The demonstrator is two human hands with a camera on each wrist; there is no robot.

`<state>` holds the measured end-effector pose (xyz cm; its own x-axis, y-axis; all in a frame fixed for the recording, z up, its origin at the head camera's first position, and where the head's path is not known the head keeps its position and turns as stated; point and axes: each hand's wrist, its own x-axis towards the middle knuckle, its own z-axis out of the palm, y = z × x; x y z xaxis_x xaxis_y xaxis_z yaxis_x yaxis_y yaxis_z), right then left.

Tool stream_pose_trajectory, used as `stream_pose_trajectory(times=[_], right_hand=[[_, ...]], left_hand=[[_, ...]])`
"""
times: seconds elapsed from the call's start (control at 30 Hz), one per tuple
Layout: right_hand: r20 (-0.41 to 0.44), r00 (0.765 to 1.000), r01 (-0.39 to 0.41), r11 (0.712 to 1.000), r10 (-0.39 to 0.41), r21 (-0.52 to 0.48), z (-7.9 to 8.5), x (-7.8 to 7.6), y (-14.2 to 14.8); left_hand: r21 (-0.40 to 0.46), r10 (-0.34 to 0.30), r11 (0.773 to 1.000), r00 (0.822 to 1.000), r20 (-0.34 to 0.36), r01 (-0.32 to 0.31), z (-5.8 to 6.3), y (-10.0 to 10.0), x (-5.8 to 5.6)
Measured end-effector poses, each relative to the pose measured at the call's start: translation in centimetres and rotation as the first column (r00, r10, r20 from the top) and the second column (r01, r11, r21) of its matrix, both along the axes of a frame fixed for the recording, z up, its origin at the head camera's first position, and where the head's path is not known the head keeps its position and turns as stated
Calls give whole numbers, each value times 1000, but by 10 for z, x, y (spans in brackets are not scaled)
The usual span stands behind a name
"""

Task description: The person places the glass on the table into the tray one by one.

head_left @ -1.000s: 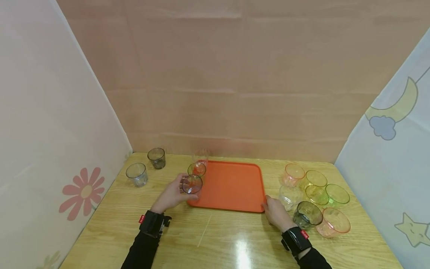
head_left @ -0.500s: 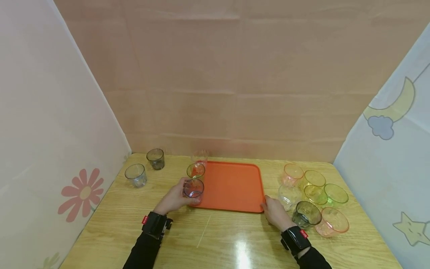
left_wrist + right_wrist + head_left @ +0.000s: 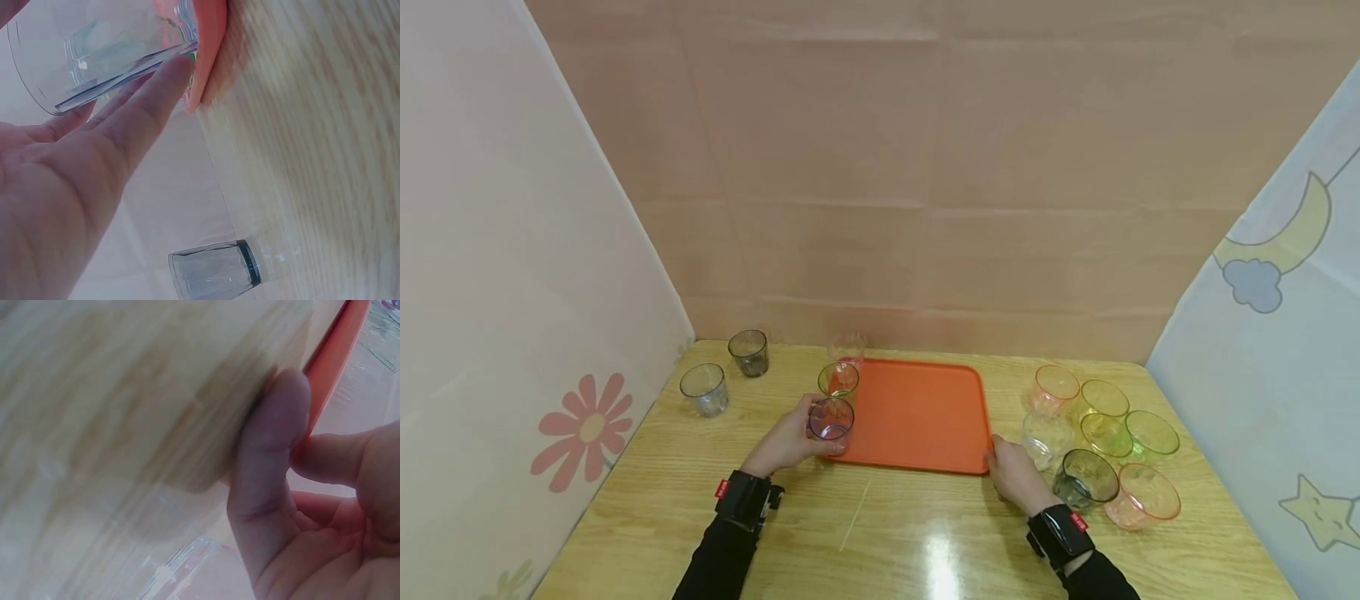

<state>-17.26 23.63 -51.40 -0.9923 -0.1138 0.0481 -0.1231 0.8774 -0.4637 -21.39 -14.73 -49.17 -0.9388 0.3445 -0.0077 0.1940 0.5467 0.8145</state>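
My left hand (image 3: 786, 437) grips a faintly violet-tinted glass tumbler (image 3: 831, 419), upright at the front left corner of the orange tray (image 3: 921, 417). In the left wrist view, fingers lie along the side of this tumbler (image 3: 119, 72), its base right at the tray's rim (image 3: 211, 47). Behind it a yellow-green tumbler (image 3: 838, 379) and a clear one (image 3: 847, 346) line the tray's left side. At the front right corner, my right hand (image 3: 1018, 475) pinches the tray's edge between thumb and fingers; the right wrist view shows that edge (image 3: 331, 369) close up.
Right of the tray stand several tumblers close together: pink (image 3: 1057, 387), yellow, green (image 3: 1152, 435), clear (image 3: 1047, 437), dark grey (image 3: 1086, 479) and a nearer pink one (image 3: 1144, 497). On the left are a grey tumbler (image 3: 750, 354) and a bluish one (image 3: 705, 390). Papered walls enclose the table.
My left hand has come down slightly and nearer with the violet-tinted tumbler, settling it at the tray's front left corner. The right hand keeps its hold on the tray's edge.
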Motion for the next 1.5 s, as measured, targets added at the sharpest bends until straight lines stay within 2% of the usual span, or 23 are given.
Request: stream_pose_trajectory(times=[0.27, 0.4, 0.5, 0.63, 0.8, 0.9, 1.03, 1.2, 1.3, 1.4, 1.43, 1.5], right_hand=[[-4, 1000, 1, 1000, -1, -2, 0, 0, 1], [18, 1000, 9, 1000, -9, -27, 0, 0, 0], [54, 998, 25, 998, -22, -54, 0, 1, 0], [48, 998, 32, 998, -30, -45, 1, 2, -1], [13, 999, 31, 999, -30, -26, 2, 2, -2], [41, 998, 44, 998, -42, -54, 2, 2, -2], [81, 995, 66, 994, -58, -93, 1, 3, -3], [67, 996, 57, 994, -52, -88, 0, 3, -2], [67, 996, 56, 995, -51, -84, 0, 3, -1], [55, 997, 51, 996, -47, -70, 0, 2, -1], [41, 998, 46, 997, -44, -57, 0, 2, -1], [17, 999, 37, 999, -37, -36, -1, 1, -2]], left_hand=[[36, -17, 999, 999, 43, 16, 5, -2, 2], [86, -14, 996, 992, 124, 3, 10, -7, 4], [98, 4, 995, 989, 145, -18, 14, -12, 5], [69, 19, 997, 994, 108, -26, 15, -21, 3], [77, 39, 996, 998, 45, -42, 17, -32, 0], [80, 90, 993, 996, -23, -88, 17, -38, -1], [90, 173, 982, 979, -106, -164, 17, -46, -4], [131, 290, 953, 946, -143, -273, 17, -59, -6], [168, 377, 921, 912, -163, -351, 18, -67, -6], [199, 485, 871, 853, -192, -450, 20, -74, -6], [205, 525, 848, 827, -204, -488, 21, -76, -5], [225, 605, 795, 760, -236, -563, 23, -79, -4]])
